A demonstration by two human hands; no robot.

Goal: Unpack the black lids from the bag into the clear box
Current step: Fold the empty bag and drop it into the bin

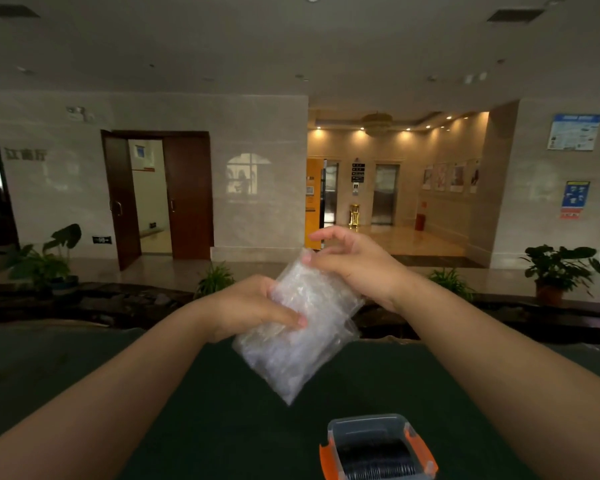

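A crumpled clear plastic bag (297,336) hangs in the air above the dark green table (194,410). My left hand (253,304) grips the bag's left side with the thumb across its front. My right hand (349,259) pinches the bag's top corner between thumb and fingers, the other fingers spread. No black lids show inside the bag. Below, near the front edge, stands the clear box (378,448) with orange latches. A row of black lids (376,460) lies inside it.
Beyond the table's far edge runs a dark rock planter with potted plants (561,268). Farther back is a lobby with wooden doors (187,195) and elevators.
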